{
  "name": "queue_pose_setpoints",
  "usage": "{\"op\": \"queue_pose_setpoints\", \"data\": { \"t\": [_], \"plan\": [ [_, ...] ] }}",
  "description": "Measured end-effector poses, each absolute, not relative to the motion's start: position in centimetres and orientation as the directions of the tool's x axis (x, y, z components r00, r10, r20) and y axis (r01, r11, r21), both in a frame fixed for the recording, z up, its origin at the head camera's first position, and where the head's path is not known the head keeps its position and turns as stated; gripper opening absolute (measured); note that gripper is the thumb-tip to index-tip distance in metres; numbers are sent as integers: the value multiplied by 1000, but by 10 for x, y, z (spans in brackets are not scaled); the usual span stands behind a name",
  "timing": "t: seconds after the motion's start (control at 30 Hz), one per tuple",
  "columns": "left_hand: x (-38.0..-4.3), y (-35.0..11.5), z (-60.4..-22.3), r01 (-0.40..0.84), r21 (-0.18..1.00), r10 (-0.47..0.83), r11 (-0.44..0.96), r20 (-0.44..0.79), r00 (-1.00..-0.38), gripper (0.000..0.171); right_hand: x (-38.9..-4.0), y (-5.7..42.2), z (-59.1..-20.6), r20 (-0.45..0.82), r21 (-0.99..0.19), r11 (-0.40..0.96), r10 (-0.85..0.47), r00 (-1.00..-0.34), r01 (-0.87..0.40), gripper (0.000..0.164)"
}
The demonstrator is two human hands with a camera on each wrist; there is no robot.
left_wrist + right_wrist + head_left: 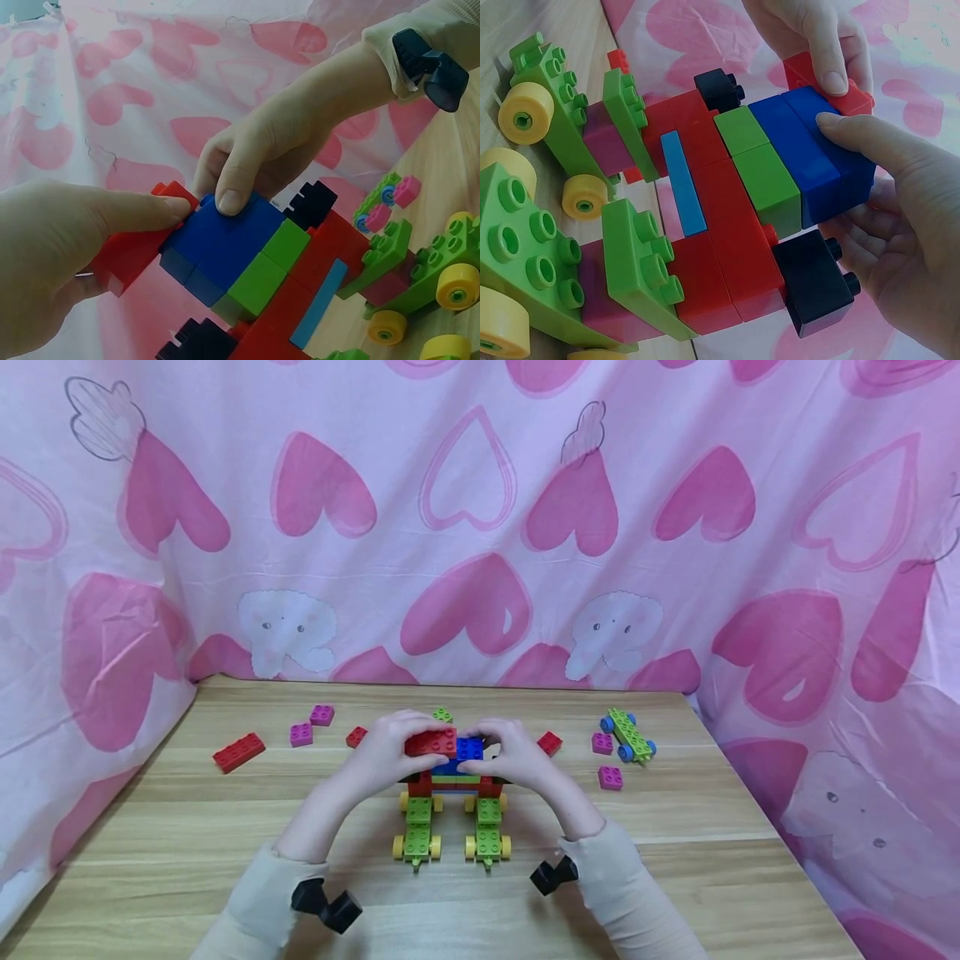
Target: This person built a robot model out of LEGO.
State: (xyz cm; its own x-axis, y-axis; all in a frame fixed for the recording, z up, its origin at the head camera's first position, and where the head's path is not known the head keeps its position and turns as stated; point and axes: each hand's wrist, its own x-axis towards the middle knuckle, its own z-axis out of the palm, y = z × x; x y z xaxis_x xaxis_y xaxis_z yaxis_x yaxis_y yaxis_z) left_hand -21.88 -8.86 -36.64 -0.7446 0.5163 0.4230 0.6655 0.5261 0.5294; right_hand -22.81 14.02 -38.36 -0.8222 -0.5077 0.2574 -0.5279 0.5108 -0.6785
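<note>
On my feed, the left hand (381, 755) pinches a red rectangular plastic brick (432, 742) atop the blue plastic bricks (799, 154), which the right hand (516, 755) pinches. Uneven pressing could, I suspect, roll the green yellow-wheeled plastic bases (417, 842) beneath them.

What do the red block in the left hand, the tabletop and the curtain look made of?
Red block: likely hard plastic, smooth, with crisp studs. Tabletop: wood or laminate, low sheen; grain streaks show. Curtain: probably thin fabric, perhaps plastic, faintly shiny; creases show.
</note>
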Motion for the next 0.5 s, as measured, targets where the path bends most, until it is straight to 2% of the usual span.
{"op": "queue_pose_setpoints", "data": {
  "t": [0.27, 0.5],
  "plan": [
    [-221, -88, -359, 677, 501, 556, 539, 392, -733, 37, -228, 141, -384, 268, -675, 505, -511, -817, -538, 36],
    [-220, -87, -352, 656, 501, 568, 565, 341, -749, 37, -229, 142, -386, 276, -672, 500, -514, -812, -546, 38]
  ]
}}
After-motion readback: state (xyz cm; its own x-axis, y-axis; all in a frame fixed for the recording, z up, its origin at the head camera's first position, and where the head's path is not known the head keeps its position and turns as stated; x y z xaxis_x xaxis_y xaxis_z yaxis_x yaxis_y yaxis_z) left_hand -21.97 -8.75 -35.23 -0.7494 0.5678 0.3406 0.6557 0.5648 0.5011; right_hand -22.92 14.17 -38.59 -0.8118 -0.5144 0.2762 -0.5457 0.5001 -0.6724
